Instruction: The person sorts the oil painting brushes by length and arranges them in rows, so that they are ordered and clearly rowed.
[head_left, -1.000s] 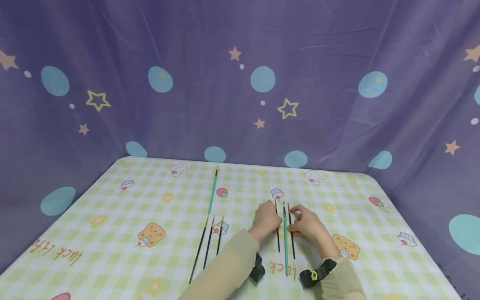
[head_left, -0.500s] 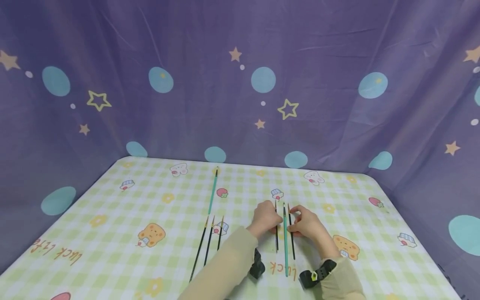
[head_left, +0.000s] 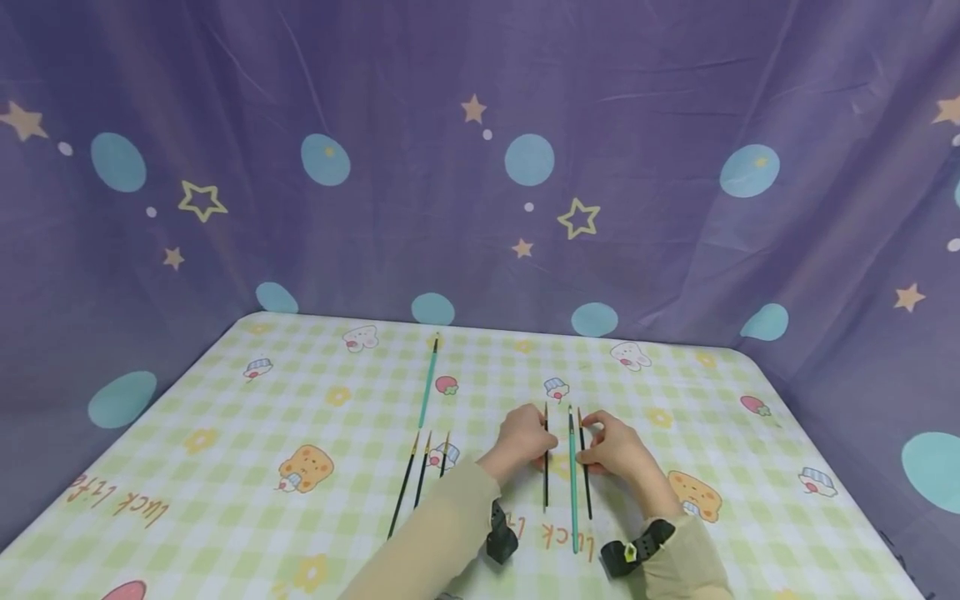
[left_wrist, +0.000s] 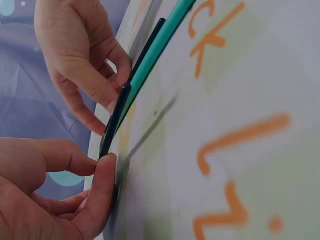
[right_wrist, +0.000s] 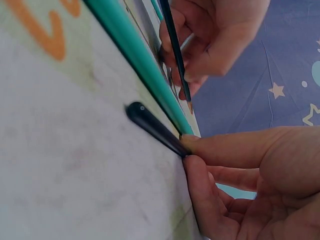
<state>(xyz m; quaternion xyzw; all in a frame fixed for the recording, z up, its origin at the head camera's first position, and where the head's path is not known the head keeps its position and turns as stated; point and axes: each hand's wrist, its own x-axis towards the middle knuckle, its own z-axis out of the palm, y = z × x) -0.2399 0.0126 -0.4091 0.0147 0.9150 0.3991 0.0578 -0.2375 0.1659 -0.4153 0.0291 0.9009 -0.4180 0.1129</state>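
Note:
My left hand (head_left: pixel 523 435) pinches a black paintbrush (head_left: pixel 546 485) between thumb and finger. In the left wrist view this black paintbrush (left_wrist: pixel 116 119) is raised off the cloth at its handle end, with a shadow beside it. My right hand (head_left: pixel 619 448) pinches a second black paintbrush (head_left: pixel 587 492); the right wrist view shows the handle (right_wrist: pixel 152 125) low over the cloth. Between the two lies a teal paintbrush (head_left: pixel 574 500), close to the right-hand brush and apart from the left-hand one. All three bristle tips point away from me.
To the left lie three black paintbrushes (head_left: pixel 405 490), partly covered by my left sleeve (head_left: pixel 442 533). Behind them is another teal paintbrush (head_left: pixel 429 383). A checked cloth (head_left: pixel 225 500) covers the table, and a purple curtain (head_left: pixel 405 233) hangs behind it.
My left hand has moved a little to the left with its black paintbrush, widening the gap to the teal one. My right hand and its brush have hardly moved.

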